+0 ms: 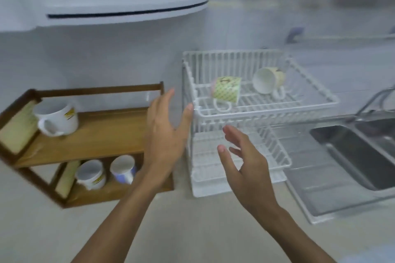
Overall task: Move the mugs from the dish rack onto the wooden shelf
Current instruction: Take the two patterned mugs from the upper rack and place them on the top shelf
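Head view: white wire dish rack (pixel 265 111) on pale tabletop (pixel 192 230), two tiers. Top tier holds two mugs: green-patterned mug (pixel 227 90) on its side toward the left, handle hanging toward the camera; cream mug (pixel 268 79) on its side to the right, open mouth facing the camera, handle down. The two well apart. Lower tier looks bare, though blurred. Wooden shelf (pixel 102 134) left of the rack, two levels. Upper level: one white mug (pixel 56 118) tilted at the left end. Lower level: a white mug (pixel 91 174) and a blue-and-white mug (pixel 123 168) side by side. Left hand (pixel 166 134) raised between shelf and rack, fingers spread, holding nothing, thumb tip at the rack's front-left corner. Right hand (pixel 245 168) in front of the lower tier, fingers apart, empty. Steel sink (pixel 352 156) to the right.
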A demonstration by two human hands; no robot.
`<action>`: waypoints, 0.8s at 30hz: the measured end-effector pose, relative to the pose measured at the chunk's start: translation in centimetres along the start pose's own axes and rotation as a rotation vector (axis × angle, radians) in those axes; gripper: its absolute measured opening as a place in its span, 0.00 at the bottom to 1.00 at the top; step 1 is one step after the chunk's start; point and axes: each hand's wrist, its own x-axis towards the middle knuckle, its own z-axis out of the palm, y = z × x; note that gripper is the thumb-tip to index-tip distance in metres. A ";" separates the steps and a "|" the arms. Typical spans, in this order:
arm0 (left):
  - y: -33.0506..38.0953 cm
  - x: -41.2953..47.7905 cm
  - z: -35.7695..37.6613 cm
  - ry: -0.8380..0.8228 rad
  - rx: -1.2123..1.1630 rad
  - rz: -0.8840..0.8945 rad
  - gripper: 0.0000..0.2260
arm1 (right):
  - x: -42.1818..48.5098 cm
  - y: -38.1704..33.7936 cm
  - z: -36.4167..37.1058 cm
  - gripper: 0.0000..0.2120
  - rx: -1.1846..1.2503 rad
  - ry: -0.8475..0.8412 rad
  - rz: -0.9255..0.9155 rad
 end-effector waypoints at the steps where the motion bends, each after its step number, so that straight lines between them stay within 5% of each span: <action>1: 1.6 0.3 1.4 -0.028 -0.010 0.035 0.26 | 0.7 -0.2 -1.9 0.23 -0.009 0.044 -0.020; 11: 8.1 4.5 10.5 -0.267 0.155 0.150 0.26 | 9.5 3.0 -14.3 0.23 -0.296 0.197 -0.049; 24: 7.6 7.4 13.9 -0.329 0.407 -0.046 0.21 | 22.4 10.1 -17.0 0.24 -0.478 -0.142 -0.002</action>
